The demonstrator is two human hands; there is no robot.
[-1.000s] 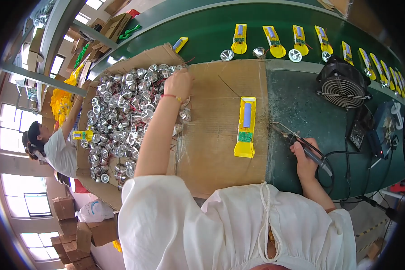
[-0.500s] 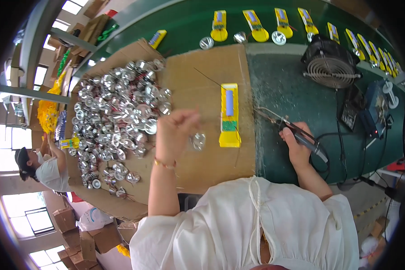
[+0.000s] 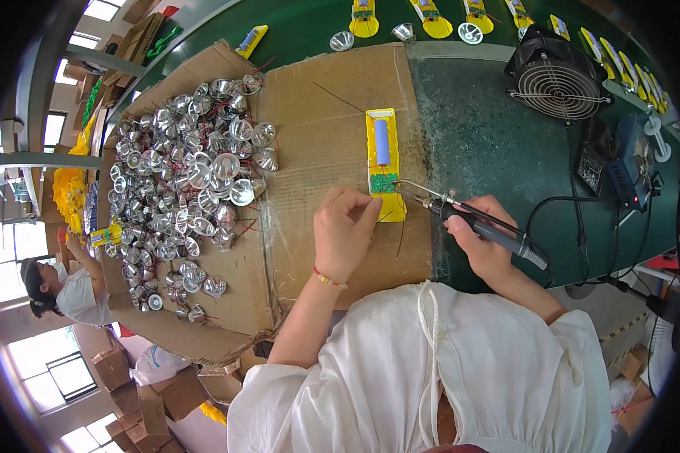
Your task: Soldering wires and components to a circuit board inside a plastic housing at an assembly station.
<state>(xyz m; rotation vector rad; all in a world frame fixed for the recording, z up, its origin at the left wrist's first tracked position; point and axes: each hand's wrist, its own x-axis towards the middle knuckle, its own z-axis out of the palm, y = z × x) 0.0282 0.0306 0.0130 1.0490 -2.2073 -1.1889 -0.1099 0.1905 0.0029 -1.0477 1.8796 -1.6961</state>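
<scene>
Yellow lamp housing [image 3: 394, 155] on brown cardboard sheet [image 3: 310, 158], toward its right side, straight out from the wearer's chest, inner side up. Long axis near-to-far, near end canted slightly right; flared end toward wearer, narrow end pointing away. Inside: blue-violet battery [image 3: 382, 142] lengthwise in far half, green circuit board [image 3: 384, 183] on the wearer's side of it. Dark wire [image 3: 341, 97] off far end, out to the left. Left hand [image 3: 341, 230] at housing's near left edge, fingers curled, thumb and index tips close together; can't tell whether anything between them. Right hand [image 3: 489, 255] wrapped round soldering iron [image 3: 499, 239], fingers closed on handle; working end at right edge of board, contact unclear. Left of sheet: cut-down cardboard box [image 3: 204, 340], heaped with silver reflector cups [image 3: 225, 164] facing all ways, thinner toward near right. Second yellow lamp housing [image 3: 106, 235] at box's left wall. Right: green bench top [image 3: 468, 128], black fan [image 3: 559, 87], blue soldering station [image 3: 623, 181], white spool [image 3: 659, 140]. Far side: row of yellow lamp housings [image 3: 436, 29], some with reflector cups alongside. Near left, past box: brown cartons [image 3: 177, 396], white plastic bag [image 3: 159, 366]. Far left: co-worker [image 3: 83, 298] in white top.
</scene>
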